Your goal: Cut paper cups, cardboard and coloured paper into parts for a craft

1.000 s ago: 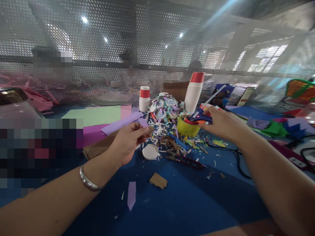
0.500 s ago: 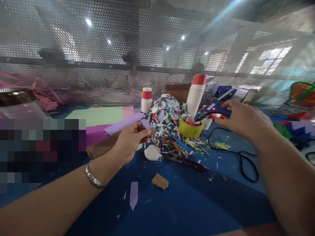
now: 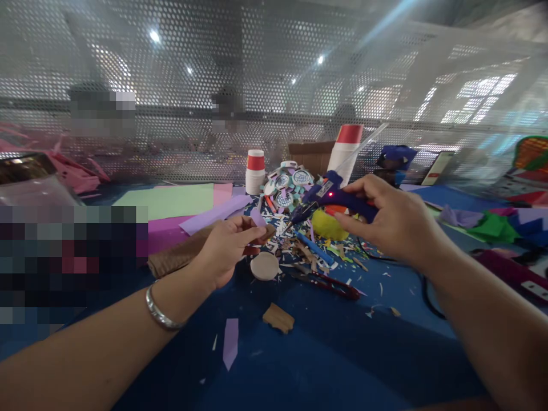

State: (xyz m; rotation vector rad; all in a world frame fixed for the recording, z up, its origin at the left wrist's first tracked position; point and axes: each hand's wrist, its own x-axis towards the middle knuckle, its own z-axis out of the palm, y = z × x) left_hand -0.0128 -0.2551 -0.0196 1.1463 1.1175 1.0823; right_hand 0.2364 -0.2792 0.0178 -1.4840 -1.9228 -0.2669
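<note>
Left hand: the left hand [image 3: 225, 245] is closed in a pinch on a purple paper piece [image 3: 257, 217] and a brown cardboard piece [image 3: 269, 233], left of the scrap pile.
Right hand: the right hand [image 3: 391, 222] is wrapped around the grip of a blue glue gun [image 3: 327, 191]; red light lit, clear glue stick [image 3: 363, 149] rising from its back end.
Nozzle: points left and down, near the cardboard piece; contact between them cannot be confirmed.
Yellow ring-shaped holder: the yellow holder [image 3: 329, 226] stands on the blue counter [image 3: 342, 365] below the glue gun; something orange-red [image 3: 337, 209] shows at its top, interior otherwise hidden.
Small cup stack: the small cup stack [image 3: 256, 180], far middle, is upside down, white with a red cup on top.
Tall cup stack: the tall cup stack [image 3: 346, 151], to its right, has the same colours and leans slightly.
Cardboard box: the cardboard box [image 3: 310, 151] stands behind the stacks; contents not visible.
Lidded jar: the clear lidded jar [image 3: 34, 188], far left; contents cannot be made out.
Disc pile: patterned discs [image 3: 291, 184] heaped between the cup stacks.
Near side: white disc [image 3: 264, 266], red-handled scissors [image 3: 334, 284], cardboard scrap [image 3: 278, 318], pointed purple strip [image 3: 230, 342], all lying flat.
</note>
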